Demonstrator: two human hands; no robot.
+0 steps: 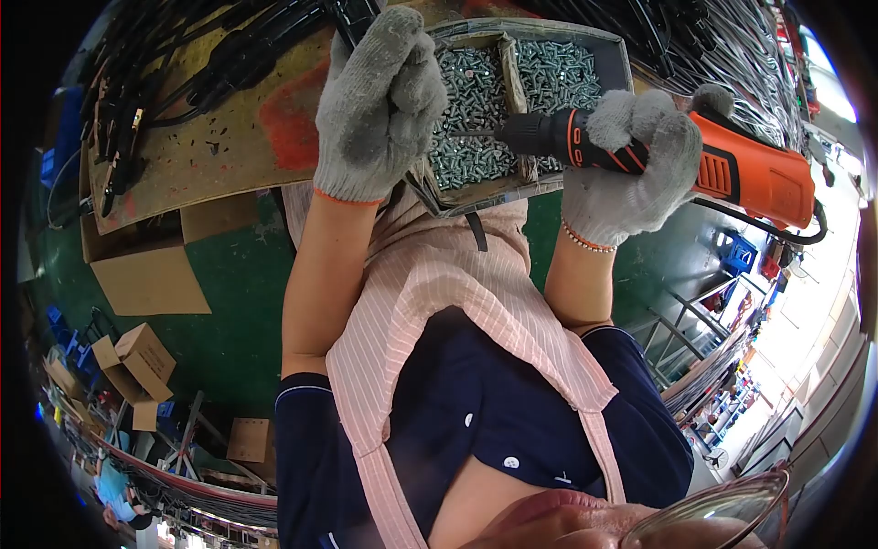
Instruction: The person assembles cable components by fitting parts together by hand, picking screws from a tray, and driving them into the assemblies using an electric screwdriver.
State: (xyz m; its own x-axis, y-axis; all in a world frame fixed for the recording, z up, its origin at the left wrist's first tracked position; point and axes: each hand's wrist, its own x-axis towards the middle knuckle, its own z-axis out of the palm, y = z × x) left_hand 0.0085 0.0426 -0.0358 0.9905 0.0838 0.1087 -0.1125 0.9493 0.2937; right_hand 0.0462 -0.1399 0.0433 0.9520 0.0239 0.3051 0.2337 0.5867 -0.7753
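Note:
Both my hands wear grey knitted gloves. My right hand is closed around an orange and black corded power screwdriver. Its thin bit points left, towards my other hand, above the screws. My left hand is closed with its fingers curled. A black bar runs behind its fingertips; what lies inside the fingers is hidden. Between the hands stands a divided box with many small silver screws in both compartments.
Black cabled parts lie on the worn, red-stained table. Bundled wires or thin rods lie at the upper right. Cardboard boxes stand on the green floor at left. Another person is far off at lower left.

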